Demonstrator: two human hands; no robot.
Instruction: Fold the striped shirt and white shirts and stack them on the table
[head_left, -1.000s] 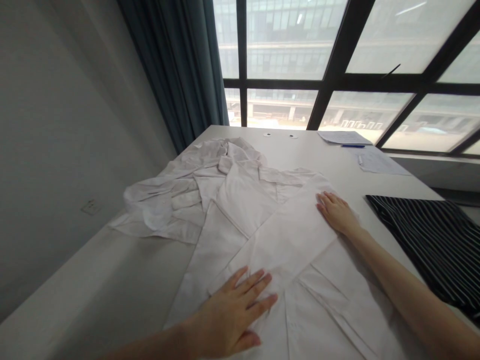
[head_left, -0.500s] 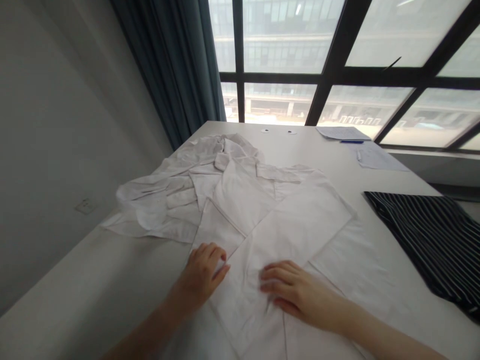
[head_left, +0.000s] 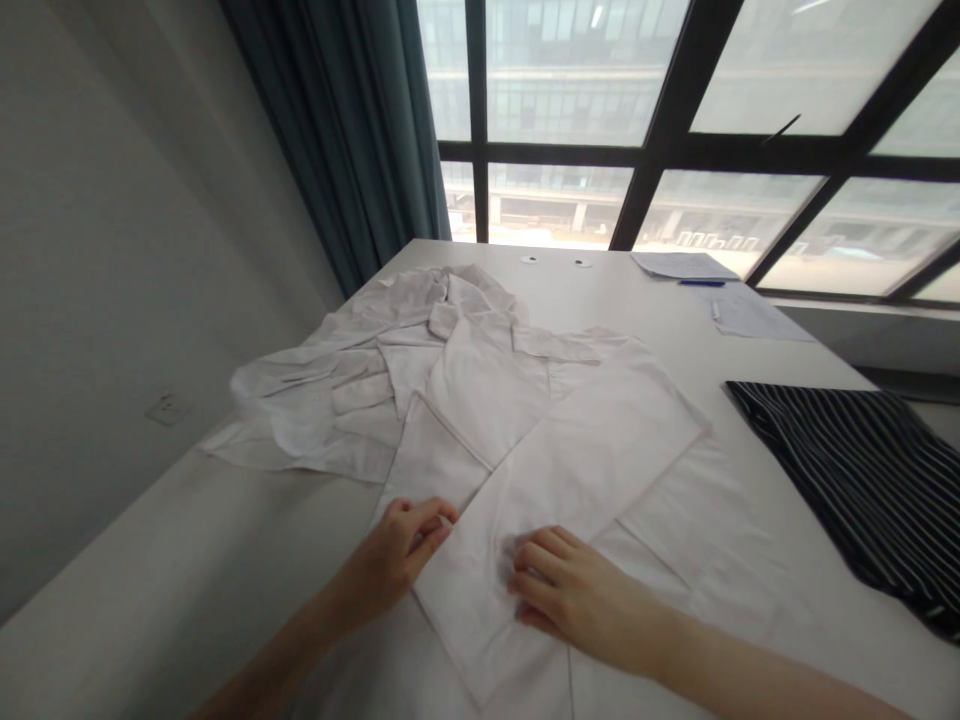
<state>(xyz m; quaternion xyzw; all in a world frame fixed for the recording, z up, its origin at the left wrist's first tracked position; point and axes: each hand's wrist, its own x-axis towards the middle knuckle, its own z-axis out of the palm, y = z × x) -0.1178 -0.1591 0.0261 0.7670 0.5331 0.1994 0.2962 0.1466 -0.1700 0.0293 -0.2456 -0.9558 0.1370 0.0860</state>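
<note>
Little weight and much softness likely in the white cloth garment on the white worktop: take hold by the edges of its diagonal white flap, pinched by fingers of the left hand and under curled fingers of the right hand, grip unclear.

A dark blue curtain borders bright windows.
</note>
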